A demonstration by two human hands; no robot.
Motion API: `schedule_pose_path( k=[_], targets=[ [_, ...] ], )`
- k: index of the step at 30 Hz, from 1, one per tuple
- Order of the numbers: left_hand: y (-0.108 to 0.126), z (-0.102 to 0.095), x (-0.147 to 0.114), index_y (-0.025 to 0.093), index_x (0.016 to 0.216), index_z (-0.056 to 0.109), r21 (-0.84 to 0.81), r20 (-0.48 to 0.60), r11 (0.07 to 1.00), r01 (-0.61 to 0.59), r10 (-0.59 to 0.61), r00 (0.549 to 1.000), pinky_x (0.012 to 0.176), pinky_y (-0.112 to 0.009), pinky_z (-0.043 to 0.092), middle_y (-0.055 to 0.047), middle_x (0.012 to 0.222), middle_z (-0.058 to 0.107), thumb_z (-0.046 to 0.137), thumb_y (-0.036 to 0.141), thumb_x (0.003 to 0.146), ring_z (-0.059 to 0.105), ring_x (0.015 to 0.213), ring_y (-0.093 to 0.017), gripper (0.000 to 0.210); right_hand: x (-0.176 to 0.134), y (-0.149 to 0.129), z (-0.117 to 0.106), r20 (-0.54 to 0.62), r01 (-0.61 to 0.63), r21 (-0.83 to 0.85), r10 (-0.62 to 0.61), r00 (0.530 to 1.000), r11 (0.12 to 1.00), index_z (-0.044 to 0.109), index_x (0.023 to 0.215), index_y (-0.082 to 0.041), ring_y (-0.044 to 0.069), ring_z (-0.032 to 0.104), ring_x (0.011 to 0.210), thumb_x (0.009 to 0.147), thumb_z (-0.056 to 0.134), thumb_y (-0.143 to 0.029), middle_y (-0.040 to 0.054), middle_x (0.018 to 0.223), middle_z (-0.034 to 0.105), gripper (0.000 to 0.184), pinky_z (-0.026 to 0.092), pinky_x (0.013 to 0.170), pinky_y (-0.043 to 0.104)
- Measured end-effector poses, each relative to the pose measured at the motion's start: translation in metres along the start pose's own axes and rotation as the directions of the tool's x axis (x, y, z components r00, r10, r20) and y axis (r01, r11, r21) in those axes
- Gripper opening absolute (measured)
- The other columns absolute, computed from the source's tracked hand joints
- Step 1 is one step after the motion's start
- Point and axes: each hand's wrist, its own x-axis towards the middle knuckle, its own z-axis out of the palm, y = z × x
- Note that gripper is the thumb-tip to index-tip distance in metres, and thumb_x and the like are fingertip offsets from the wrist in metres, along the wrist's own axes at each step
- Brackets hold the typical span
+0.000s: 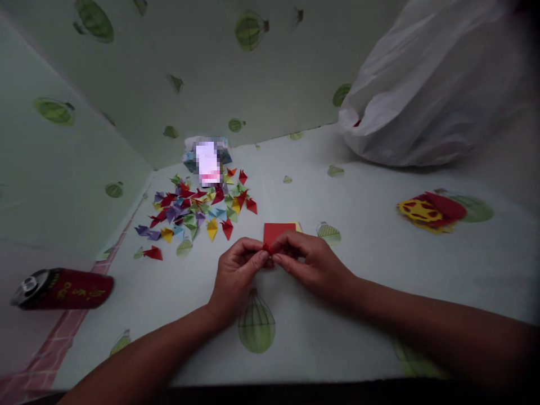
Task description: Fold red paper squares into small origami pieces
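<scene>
Between the fingertips of my left hand (240,273) and my right hand (314,261) is a small piece of folded red paper (268,248). Both hands pinch it with thumb and fingers, and much of it is hidden behind them. Just beyond my fingers a stack of square paper sheets (280,229) lies flat, red on top with a yellow edge showing at the right. To the left of the stack, many small folded paper birds (189,216) in red, yellow, green, blue and purple are heaped loosely on the table.
A phone (208,163) with a lit, blurred screen leans on a tissue box (189,160) behind the birds. A red can (63,288) is at the left. Red and yellow cut-out decorations (430,211) lie at the right, near a large white plastic bag (422,95).
</scene>
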Motion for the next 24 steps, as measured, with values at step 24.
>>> schedule_pose_path(
  k=[24],
  targets=[
    [0.007,-0.0034,0.0007,0.018,0.078,0.07,0.115,0.085,0.987,-0.116,0.106,0.991,0.075,-0.023,0.048,-0.001,0.08,0.064,0.074,0.025,0.082,0.059,0.078,-0.013,0.009,-0.0033,-0.0004,0.0024,0.01,0.182,-0.155,-0.183,0.983,0.971,0.056,0.075,-0.019,0.013,0.052,0.061,0.091,0.055,-0.019,0.0011,0.069,0.061,0.016,0.041,0.058,0.025]
  ],
)
